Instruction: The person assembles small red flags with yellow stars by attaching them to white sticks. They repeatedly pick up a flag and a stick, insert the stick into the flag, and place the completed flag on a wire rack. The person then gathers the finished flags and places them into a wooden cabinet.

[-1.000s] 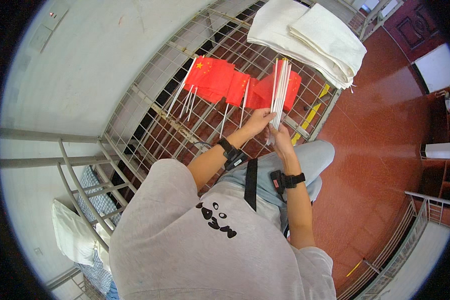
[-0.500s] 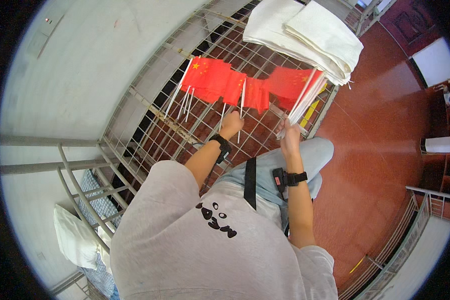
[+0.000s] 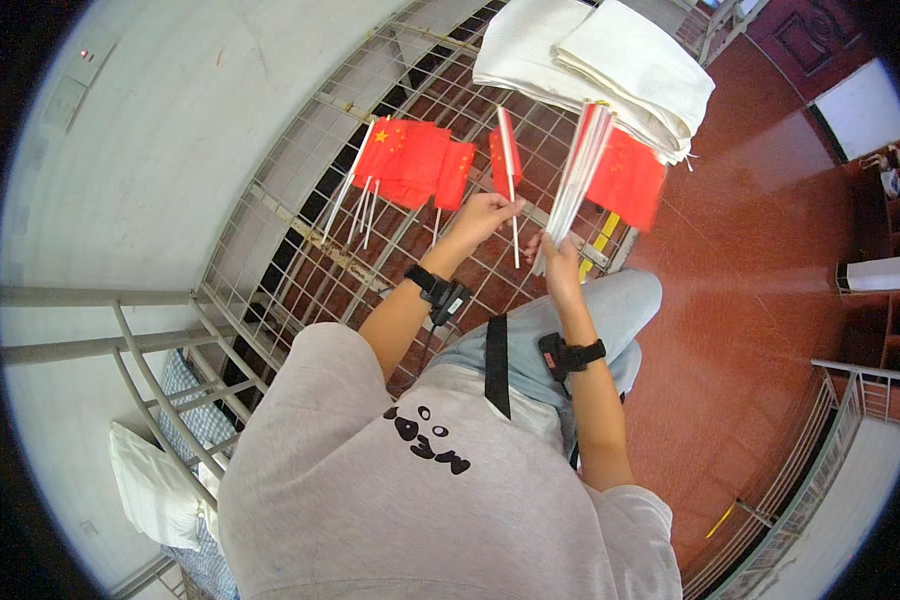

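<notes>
My left hand pinches the white stick of a small red hand flag, which stands nearly upright above the metal grid. Close by on the right, my right hand is closed round a bundle of white flag sticks. The red cloth of those bundled flags hangs out to the right. Left of my hands, more small red flags with yellow stars lie overlapping on the grid, their sticks pointing toward me.
The flags lie on a metal wire-grid bed frame beside a pale wall. Folded white cloths rest at its far right end. Grey tubular rails stand at the left, with a pillow below. Reddish-brown floor spreads to the right.
My left hand has lifted a flag off the grid and moved right, toward the bundle. My right hand has shifted slightly left, and its bundle is more upright.
</notes>
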Motion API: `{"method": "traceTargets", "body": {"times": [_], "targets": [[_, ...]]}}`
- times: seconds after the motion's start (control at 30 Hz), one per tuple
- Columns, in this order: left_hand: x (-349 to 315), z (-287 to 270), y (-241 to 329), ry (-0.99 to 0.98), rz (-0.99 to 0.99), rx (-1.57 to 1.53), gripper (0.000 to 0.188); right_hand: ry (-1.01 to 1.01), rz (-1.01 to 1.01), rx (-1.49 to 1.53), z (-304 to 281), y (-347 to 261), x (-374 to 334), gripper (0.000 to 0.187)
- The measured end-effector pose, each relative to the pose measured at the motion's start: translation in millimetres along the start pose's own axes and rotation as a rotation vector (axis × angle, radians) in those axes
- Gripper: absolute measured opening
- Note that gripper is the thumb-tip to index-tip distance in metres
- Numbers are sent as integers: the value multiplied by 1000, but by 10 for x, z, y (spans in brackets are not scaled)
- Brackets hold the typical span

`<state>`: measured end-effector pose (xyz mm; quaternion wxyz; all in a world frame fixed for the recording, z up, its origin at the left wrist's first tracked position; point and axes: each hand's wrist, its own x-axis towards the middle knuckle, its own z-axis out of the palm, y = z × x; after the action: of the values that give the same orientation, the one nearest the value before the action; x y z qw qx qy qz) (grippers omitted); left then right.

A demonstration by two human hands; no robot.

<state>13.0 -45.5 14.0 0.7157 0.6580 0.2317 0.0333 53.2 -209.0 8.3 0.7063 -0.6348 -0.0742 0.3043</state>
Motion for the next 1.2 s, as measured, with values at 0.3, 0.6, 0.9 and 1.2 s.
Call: {"method": "traceTargets", "body": {"times": [0.3,0.6,0.9,1.2], "targets": [[-102,238,64,-17,-67,-169,20,-235,118,86,112,-165,-141,15],[-79,-113,-193,236,69,525,35,-233,174,133,-3,-102,-99,12],[-151,-778,-919,392,-266,1049,23,92,49,388,-179,34,38,10],[-167,-683,-662,454,26,746,18,123,35,399,-202,-24,3,9]]}}
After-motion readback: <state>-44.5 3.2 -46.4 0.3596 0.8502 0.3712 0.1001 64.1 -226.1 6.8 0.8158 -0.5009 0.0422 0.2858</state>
